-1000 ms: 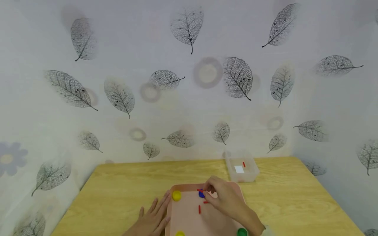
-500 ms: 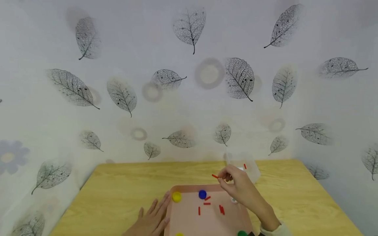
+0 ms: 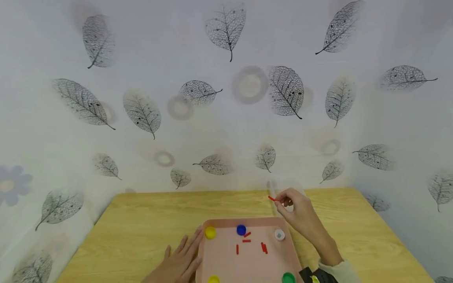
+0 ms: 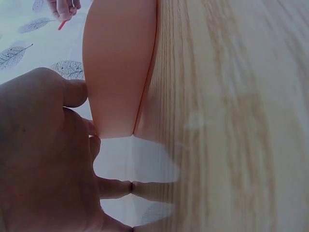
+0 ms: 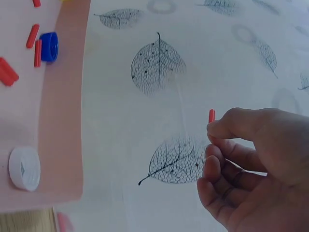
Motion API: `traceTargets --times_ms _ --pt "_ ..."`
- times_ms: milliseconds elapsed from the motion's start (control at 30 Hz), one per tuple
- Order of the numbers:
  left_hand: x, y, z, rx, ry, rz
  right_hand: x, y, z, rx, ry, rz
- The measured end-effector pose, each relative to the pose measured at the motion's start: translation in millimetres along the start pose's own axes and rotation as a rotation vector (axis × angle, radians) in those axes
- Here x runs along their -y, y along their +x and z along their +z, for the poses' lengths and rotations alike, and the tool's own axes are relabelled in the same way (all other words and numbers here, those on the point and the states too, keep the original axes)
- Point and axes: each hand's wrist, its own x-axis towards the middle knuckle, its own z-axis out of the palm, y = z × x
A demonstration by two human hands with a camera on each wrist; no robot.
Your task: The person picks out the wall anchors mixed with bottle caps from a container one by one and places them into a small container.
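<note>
My right hand (image 3: 301,214) pinches a short red stick (image 3: 271,198) between thumb and fingertips, raised beyond the tray's far right corner. In the right wrist view this stick (image 5: 211,116) juts out past the fingertips. Behind the hand, a clear plastic box (image 3: 275,210) is mostly hidden. My left hand (image 3: 177,261) lies at the left side of the pink tray (image 3: 226,223), its fingers extended and touching the wall. More red sticks (image 3: 237,249) lie in the tray, near a blue cap (image 3: 241,230).
In the tray's corners sit yellow caps (image 3: 210,232), a white cap (image 3: 279,235) and a green cap (image 3: 288,278). The wooden table (image 3: 148,212) meets a leaf-patterned covering at the back and sides. A dark strap (image 3: 315,275) circles the right wrist.
The right hand, holding a red stick, has moved from above the blue cap back and to the right, up to the clear box. The left hand stays at the tray's side.
</note>
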Motion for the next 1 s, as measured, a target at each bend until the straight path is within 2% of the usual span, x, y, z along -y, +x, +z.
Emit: traceTargets --times_ms 233,467,633,1000 --pt "-1.7 0.2 0.5 0.006 -0.013 -0.018 -18 -1 -4 -0.073 -0.026 0.026" --pt "-1.7 1.2 5.0 -0.018 -0.017 -0.027 -33 -3 -4 -0.148 -0.075 0.002" --pt "-3.0 1.2 3.4 -0.018 -0.008 -0.028 -42 -3 -5 -0.155 -0.044 0.045" --pt "-2.4 1.3 5.9 -0.013 -0.017 -0.045 -62 -8 0 -0.201 -0.063 0.084"
